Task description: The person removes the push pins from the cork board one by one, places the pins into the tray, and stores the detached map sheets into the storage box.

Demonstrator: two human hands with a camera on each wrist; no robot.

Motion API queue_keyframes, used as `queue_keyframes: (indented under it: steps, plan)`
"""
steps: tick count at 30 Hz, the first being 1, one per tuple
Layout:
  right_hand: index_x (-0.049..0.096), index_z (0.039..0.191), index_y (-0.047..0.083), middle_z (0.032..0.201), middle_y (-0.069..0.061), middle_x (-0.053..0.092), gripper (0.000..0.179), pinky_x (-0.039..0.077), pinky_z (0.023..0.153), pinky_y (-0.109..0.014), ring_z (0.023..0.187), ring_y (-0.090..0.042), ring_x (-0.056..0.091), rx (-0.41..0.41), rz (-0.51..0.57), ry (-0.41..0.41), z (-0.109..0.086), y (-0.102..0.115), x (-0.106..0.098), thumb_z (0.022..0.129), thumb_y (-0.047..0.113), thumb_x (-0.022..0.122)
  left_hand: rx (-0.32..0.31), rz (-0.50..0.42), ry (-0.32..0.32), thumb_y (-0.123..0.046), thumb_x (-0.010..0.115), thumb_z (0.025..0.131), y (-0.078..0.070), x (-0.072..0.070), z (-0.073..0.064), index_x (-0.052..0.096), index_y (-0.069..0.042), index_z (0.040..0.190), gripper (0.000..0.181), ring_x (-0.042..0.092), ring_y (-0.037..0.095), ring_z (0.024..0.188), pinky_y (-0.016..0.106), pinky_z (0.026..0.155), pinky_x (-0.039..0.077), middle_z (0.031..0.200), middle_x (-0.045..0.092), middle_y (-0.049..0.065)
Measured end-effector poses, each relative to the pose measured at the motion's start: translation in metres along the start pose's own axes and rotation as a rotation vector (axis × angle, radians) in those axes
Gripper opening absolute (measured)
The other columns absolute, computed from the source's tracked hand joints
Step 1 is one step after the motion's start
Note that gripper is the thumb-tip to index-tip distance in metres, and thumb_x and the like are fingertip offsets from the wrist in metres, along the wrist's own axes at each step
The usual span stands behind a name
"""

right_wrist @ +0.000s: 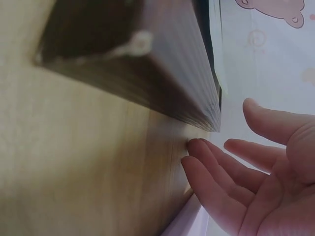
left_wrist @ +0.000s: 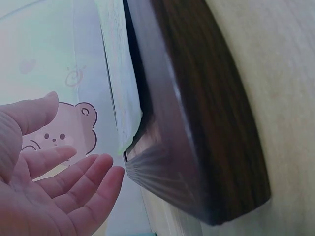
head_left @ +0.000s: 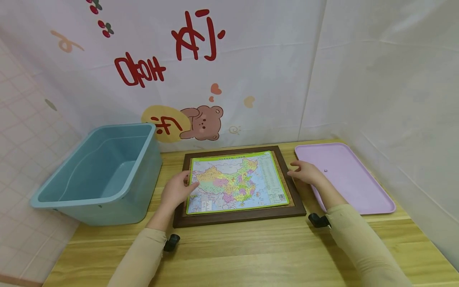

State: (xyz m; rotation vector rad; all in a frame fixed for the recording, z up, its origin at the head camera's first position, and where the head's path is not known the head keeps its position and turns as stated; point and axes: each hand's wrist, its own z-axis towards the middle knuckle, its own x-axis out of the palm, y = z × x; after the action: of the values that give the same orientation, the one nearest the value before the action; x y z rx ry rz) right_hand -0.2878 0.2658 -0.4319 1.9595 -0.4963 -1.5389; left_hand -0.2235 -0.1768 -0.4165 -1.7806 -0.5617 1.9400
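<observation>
A map sheet (head_left: 229, 179) with a green border lies inside a dark brown wooden frame (head_left: 247, 215) on the table. At the frame's left side is my left hand (head_left: 176, 190), its thumb and fingers spread apart over the frame's edge and holding nothing. The left wrist view shows that hand (left_wrist: 64, 182) beside the frame (left_wrist: 206, 108), fingers loosely bent. My right hand (head_left: 306, 173) hovers by the frame's right side with relaxed fingers. In the right wrist view the right hand (right_wrist: 256, 177) appears apart from the frame's corner (right_wrist: 162, 64), its palm bare.
A blue plastic tub (head_left: 140, 191) stands at the left of the wooden table (head_left: 236, 251). A lilac tray (head_left: 344, 175) lies at the right, partly behind the right forearm. Behind them hangs a white printed cloth (head_left: 265, 71) with a bear drawing.
</observation>
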Motion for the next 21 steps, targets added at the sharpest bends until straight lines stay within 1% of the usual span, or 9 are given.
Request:
queue_keyframes:
  steps: [5, 8, 14, 18, 21]
  plan:
    - [0.036, 0.143, -0.014, 0.125, -0.037, 0.054, 0.058, 0.058, 0.074, -0.040, 0.101, -0.040, 0.064, 0.059, 0.084, 0.054, 0.004, 0.000, 0.002, 0.101, 0.018, 0.058, -0.017, 0.002, 0.014, -0.029, 0.072, 0.092, 0.004, -0.001, 0.003, 0.055, 0.001, 0.136, 0.056, 0.060, 0.032, 0.095, 0.048, 0.077, 0.050, 0.114, 0.065, 0.021]
    - [0.035, 0.144, -0.012, 0.127, -0.037, 0.052, 0.058, 0.059, 0.074, -0.041, 0.101, -0.040, 0.064, 0.095, 0.116, 0.071, 0.004, 0.000, 0.002, 0.101, 0.018, 0.058, -0.035, 0.003, 0.020, -0.029, 0.071, 0.093, 0.006, -0.001, 0.005, 0.054, 0.002, 0.137, 0.057, 0.061, 0.035, 0.101, 0.050, 0.081, 0.051, 0.118, 0.064, 0.022]
    - [0.034, 0.145, -0.011, 0.129, -0.037, 0.048, 0.059, 0.059, 0.072, -0.041, 0.099, -0.038, 0.064, 0.129, 0.150, 0.090, 0.005, -0.001, 0.003, 0.100, 0.018, 0.059, -0.099, -0.010, 0.040, -0.031, 0.069, 0.094, 0.008, -0.003, 0.008, 0.048, 0.005, 0.141, 0.063, 0.058, 0.041, 0.113, 0.053, 0.088, 0.050, 0.128, 0.059, 0.027]
    - [0.034, 0.145, -0.011, 0.129, -0.037, 0.047, 0.059, 0.059, 0.072, -0.042, 0.100, -0.039, 0.063, 0.139, 0.163, 0.097, 0.006, -0.001, 0.006, 0.100, 0.018, 0.060, -0.119, -0.014, 0.044, -0.032, 0.068, 0.095, 0.008, -0.004, 0.010, 0.047, 0.005, 0.142, 0.063, 0.058, 0.042, 0.114, 0.054, 0.088, 0.050, 0.129, 0.058, 0.028]
    - [0.034, 0.145, -0.011, 0.131, -0.038, 0.046, 0.060, 0.059, 0.072, -0.043, 0.103, -0.042, 0.062, 0.141, 0.145, 0.099, 0.007, -0.001, 0.008, 0.100, 0.018, 0.060, -0.129, -0.012, 0.043, -0.032, 0.067, 0.095, 0.009, -0.004, 0.012, 0.048, 0.005, 0.141, 0.063, 0.058, 0.043, 0.113, 0.054, 0.087, 0.050, 0.129, 0.058, 0.028]
